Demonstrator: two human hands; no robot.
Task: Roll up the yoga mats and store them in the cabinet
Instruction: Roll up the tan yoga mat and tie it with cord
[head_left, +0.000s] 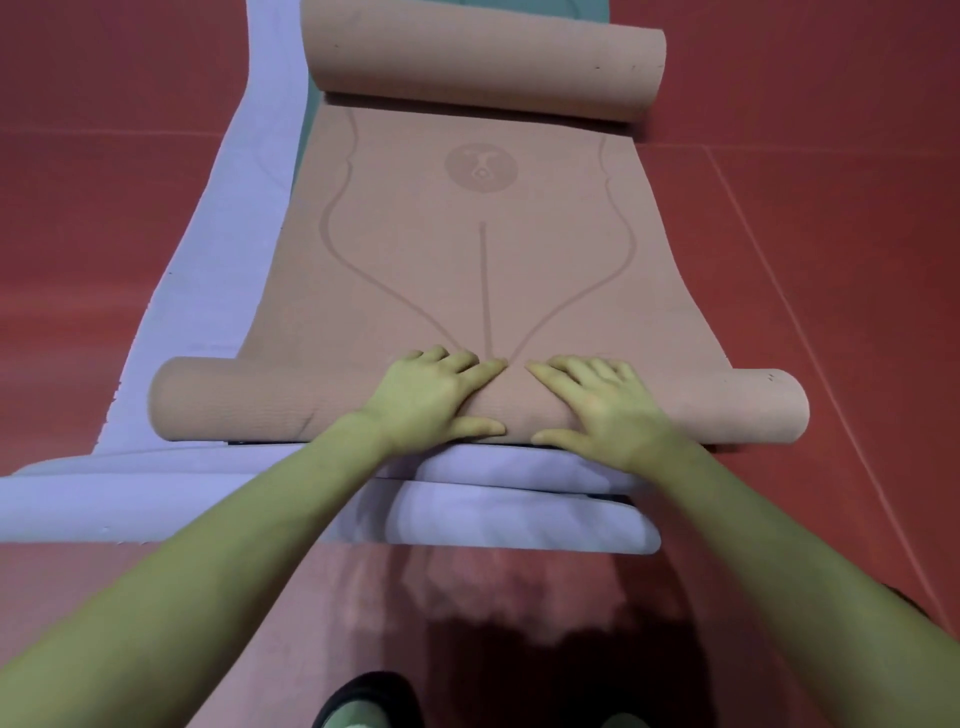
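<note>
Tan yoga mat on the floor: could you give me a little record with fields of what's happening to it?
mat: tan yoga mat, partly rolled at its near end, far end curled
left hand: flat on the near roll
right hand: flat on the same roll
underneath: lavender mat, green mat
floor: red

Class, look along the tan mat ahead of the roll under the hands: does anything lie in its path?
Yes. Both hands, left hand and right hand, press the near roll of the tan yoga mat. At the far end, the mat's own curled-up end lies across its path.
</note>
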